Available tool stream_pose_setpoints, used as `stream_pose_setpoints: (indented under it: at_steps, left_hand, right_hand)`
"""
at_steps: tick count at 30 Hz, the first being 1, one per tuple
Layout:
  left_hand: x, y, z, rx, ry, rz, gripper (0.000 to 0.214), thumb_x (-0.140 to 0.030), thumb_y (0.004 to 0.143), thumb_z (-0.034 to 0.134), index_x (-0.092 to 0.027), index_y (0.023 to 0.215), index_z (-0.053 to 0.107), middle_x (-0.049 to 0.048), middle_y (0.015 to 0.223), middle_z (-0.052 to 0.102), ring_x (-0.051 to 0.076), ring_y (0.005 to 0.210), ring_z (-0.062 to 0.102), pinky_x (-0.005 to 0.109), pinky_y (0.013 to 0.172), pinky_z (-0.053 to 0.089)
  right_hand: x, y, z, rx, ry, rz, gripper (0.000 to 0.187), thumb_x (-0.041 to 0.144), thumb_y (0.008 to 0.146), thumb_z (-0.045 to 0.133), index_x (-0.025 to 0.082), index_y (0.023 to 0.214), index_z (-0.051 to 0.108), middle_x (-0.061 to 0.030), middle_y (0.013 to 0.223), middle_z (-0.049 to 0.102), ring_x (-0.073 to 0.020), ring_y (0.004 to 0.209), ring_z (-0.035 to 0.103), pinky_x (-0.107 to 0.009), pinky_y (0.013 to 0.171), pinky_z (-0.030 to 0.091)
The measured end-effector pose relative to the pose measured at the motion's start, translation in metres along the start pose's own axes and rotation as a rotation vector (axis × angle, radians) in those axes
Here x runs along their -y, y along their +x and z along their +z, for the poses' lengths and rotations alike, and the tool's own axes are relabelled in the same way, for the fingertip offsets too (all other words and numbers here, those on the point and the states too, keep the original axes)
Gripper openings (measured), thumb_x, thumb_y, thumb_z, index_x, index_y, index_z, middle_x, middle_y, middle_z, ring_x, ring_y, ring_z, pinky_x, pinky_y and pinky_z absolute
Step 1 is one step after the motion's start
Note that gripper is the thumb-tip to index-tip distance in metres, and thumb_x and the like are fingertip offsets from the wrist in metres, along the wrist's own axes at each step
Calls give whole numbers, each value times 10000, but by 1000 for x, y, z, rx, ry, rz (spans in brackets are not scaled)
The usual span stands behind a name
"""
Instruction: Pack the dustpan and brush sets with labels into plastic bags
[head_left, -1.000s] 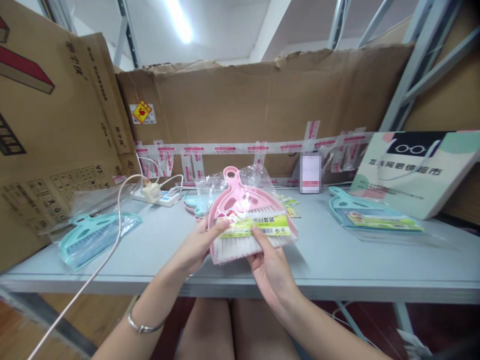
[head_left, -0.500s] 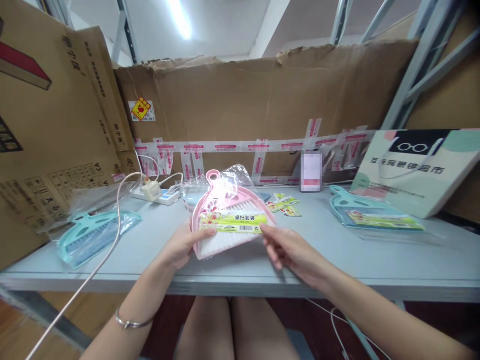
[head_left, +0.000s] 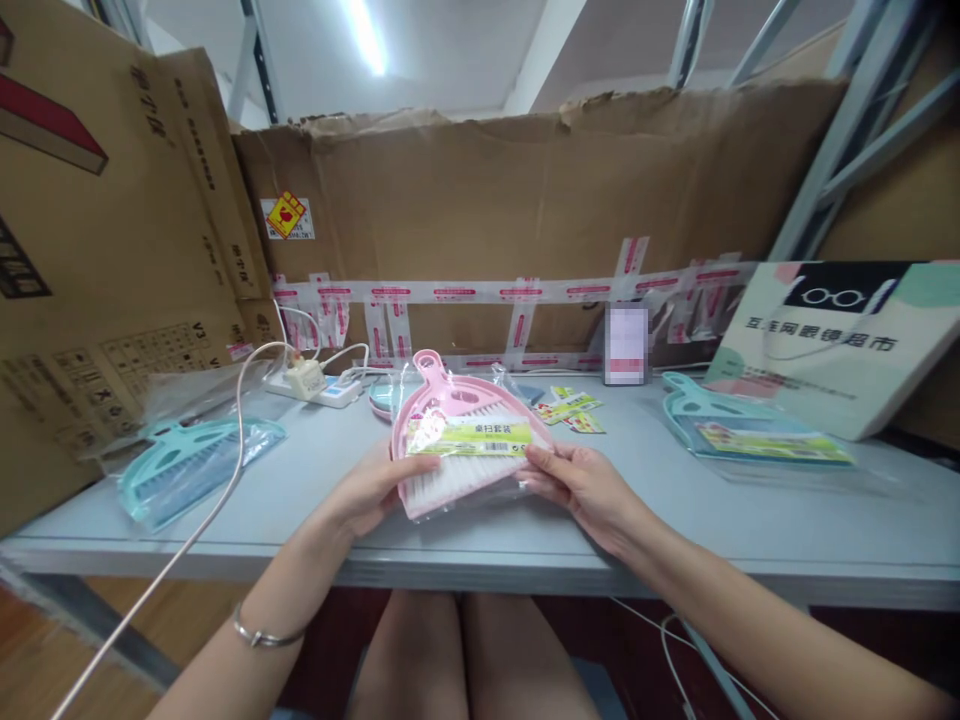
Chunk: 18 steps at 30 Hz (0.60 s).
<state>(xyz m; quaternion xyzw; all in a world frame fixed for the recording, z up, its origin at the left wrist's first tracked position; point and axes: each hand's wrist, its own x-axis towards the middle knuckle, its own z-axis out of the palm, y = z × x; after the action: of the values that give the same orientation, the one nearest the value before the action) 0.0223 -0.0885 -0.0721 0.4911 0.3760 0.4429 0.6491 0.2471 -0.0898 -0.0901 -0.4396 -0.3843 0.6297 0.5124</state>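
Note:
A pink dustpan and brush set (head_left: 450,482), in a clear plastic bag with a green and yellow label (head_left: 469,437), is held above the front of the table, its handle loop pointing away from me. My left hand (head_left: 382,490) grips its left edge, thumb on top and the fingers underneath. At the right edge my right hand (head_left: 574,485) pinches it close to the end of the label, the thumb on the face and fingers partly hidden behind. Behind the set, partly covered, lies a round-edged pale blue item (head_left: 381,398) that I cannot make out.
Bagged turquoise dustpan sets lie at the left (head_left: 202,460) and right (head_left: 750,430). Several loose labels (head_left: 571,408), a power strip (head_left: 330,392) and an upright phone (head_left: 627,345) are at the back. A white cable (head_left: 238,440) crosses the left side. Cardboard (head_left: 450,200) walls the table's rear.
The pink set's bag now lies flatter around it, where its top stood up before. My right hand's fingers have moved in under the right edge.

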Motion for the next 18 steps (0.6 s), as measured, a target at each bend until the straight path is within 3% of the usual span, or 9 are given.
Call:
stream_pose_setpoints:
  at_steps: [4,6,8,10,12,15,18]
  left_hand:
    - [-2,0,-2,32,11,-26,604,-204,683,742,-118,1243,534,155,1164,638,267,1018,626,310,825,511]
    - [-3,1,-3,50,19,-30,570,-199,685,738,-124,1218,552,149,1176,633,263,1011,629,305,814,514]
    - [-2,1,-4,54,18,-22,533,-189,682,736,-126,1186,572,139,1166,641,256,1000,634,300,811,515]
    - [-2,2,-3,56,15,-18,507,-184,677,737,-122,1157,588,132,1123,663,253,995,636,299,817,514]
    - [-2,3,-2,57,21,-17,514,-195,678,737,-124,1163,583,129,1080,681,259,1004,633,312,835,509]
    - [-3,2,1,44,53,32,598,-244,687,737,-155,1239,525,126,1108,669,275,1062,604,350,891,488]
    - [-6,-4,3,60,124,131,781,-233,630,780,-199,1328,431,119,1263,579,285,1196,506,368,985,431]
  right_hand:
    - [-6,1,2,-79,-100,-68,401,480,582,767,132,534,575,-13,410,582,-59,338,482,-154,354,394]
    - [-6,0,1,-68,-125,-98,434,520,607,734,139,519,547,13,349,524,-43,291,414,-149,324,348]
    - [-4,-2,0,5,-103,-79,383,486,633,732,134,597,585,-1,442,595,-61,364,499,-156,386,419]
    - [-1,-5,-1,114,-35,-60,300,379,639,761,138,770,639,-33,682,700,-100,574,630,-189,550,522]
    - [3,-7,0,172,29,-55,327,268,616,786,147,887,648,-46,871,717,-121,751,663,-208,681,547]
    - [4,-6,1,130,66,-60,315,209,595,793,131,868,656,-55,906,713,-113,758,659,-170,663,546]
    - [1,-3,2,53,111,-65,275,211,598,790,128,828,664,-51,884,711,-101,717,656,-139,616,545]
